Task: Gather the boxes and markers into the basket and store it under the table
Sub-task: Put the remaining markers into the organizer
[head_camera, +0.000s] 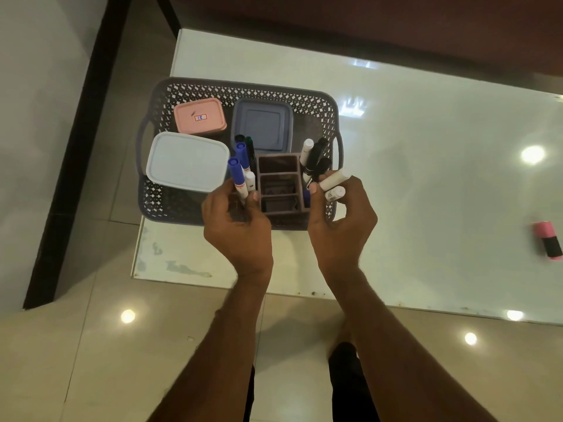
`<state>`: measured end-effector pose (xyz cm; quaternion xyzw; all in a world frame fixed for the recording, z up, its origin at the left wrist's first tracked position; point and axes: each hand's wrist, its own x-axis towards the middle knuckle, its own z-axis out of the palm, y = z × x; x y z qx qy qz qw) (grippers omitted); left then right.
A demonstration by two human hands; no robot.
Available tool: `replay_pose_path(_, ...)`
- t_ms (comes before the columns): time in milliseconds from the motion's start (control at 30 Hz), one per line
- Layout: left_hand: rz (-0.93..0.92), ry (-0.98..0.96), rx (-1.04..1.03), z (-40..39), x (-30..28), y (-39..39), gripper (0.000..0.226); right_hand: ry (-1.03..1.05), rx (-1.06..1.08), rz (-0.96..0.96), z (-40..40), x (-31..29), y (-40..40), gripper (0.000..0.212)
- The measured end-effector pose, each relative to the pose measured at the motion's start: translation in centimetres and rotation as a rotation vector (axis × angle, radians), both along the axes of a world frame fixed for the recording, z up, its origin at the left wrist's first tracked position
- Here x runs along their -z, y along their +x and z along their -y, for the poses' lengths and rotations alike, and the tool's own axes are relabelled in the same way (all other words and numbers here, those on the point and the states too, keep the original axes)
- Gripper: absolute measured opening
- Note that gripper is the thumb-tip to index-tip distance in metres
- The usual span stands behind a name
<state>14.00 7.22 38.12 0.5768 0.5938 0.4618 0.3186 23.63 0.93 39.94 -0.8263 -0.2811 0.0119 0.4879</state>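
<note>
A grey perforated basket stands on the white table's left end. Inside lie a pink box, a grey-blue box and a pale blue box. A brown divided organiser stands at the basket's front. My left hand grips a bunch of markers with blue caps, upright beside the organiser's left side. My right hand holds several black and white markers at the organiser's right side.
The white table stretches to the right. A pink and black highlighter lies near its right edge. Glossy tiled floor surrounds the table, with a dark strip running along the left. My legs show below.
</note>
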Motion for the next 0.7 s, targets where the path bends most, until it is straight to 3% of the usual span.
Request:
replay_pose_path(367, -0.056, 0.047, 0.000, -0.1, 0.7, 0.3, 0.027, -0.137, 0.012, -0.023, -0.5, 0.2, 0.4, 0.024)
replay_pose_path(500, -0.053, 0.032, -0.053, 0.6, 1.2, 0.1, 0.028, -0.193, -0.047, 0.066, 0.3, 1.5, -0.6, 0.018)
replay_pose_path(700, 0.001, -0.028, -0.049, 0.7, 1.1, -0.4, 0.030, -0.096, -0.028, -0.010, -0.4, 1.5, -0.7, 0.034)
